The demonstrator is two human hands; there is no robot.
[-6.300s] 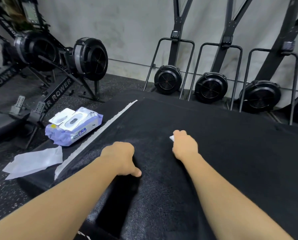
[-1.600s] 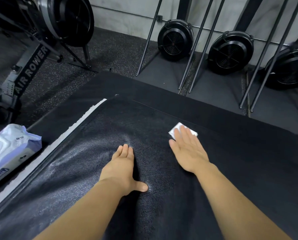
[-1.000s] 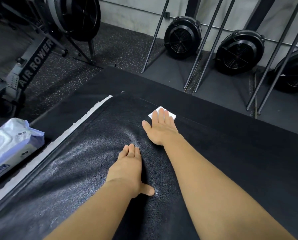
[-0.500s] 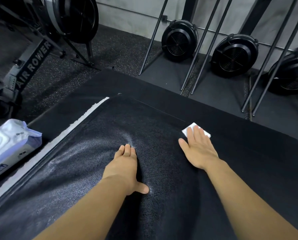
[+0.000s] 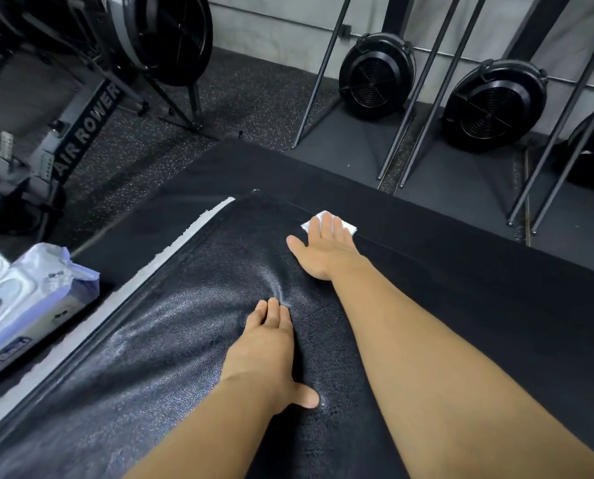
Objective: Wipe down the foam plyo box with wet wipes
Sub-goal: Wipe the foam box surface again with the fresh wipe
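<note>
The foam plyo box (image 5: 185,340) is big and soft and sits right under both hands. Its black top looks shiny and wet on the left side, so it may be slippery. The wet wipe (image 5: 350,228) is thin, light and floppy, so it is best pressed flat from above. It lies near the far edge of the top. The right hand (image 5: 323,252) reaches out, its grip spread flat, fingers pressing on the wet wipe. The left hand (image 5: 264,347) lies flat on the box, holding nothing.

A folded wet wipe (image 5: 326,221) is pressed flat under the right hand (image 5: 325,248) near the far edge of the plyo box (image 5: 171,340); the left hand (image 5: 264,350) is laid flat mid-top.
</note>
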